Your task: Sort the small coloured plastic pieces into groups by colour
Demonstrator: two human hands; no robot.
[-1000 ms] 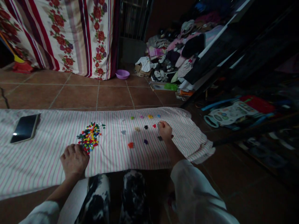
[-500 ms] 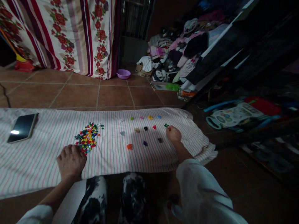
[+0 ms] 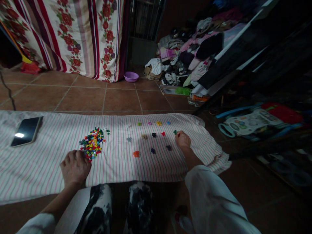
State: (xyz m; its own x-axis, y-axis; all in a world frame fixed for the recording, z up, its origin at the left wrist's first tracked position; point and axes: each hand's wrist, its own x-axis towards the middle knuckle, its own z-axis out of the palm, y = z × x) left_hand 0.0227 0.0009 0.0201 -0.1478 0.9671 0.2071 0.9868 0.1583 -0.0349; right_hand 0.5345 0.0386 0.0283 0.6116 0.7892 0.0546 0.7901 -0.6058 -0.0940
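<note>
On the striped cloth, my left hand [image 3: 76,166] rests with its fingers curled under, at the near edge of a pile of small colourful pieces [image 3: 94,143]; what is inside the curled fingers is hidden. My right hand [image 3: 183,139] is at the right, thumb and fingers pinched together against a small green cluster of pieces [image 3: 175,132]. To its left lie small groups sorted by colour: a red group [image 3: 163,133], a black group [image 3: 153,135], a beige group [image 3: 144,136], an orange group [image 3: 136,153], a yellow group [image 3: 159,123] and several others.
A phone [image 3: 26,131] lies on the striped cloth [image 3: 56,130] at the far left. Beyond it are a tiled floor, a purple basin [image 3: 131,76], a floral curtain [image 3: 85,39] and heaped clothes [image 3: 187,58]. At the right stands a dark frame near a toy panel [image 3: 241,123].
The whole view has shifted slightly, with things appearing a little further right. Both hands keep nearly the same places on the cloth; the right stays pinched at the green group.
</note>
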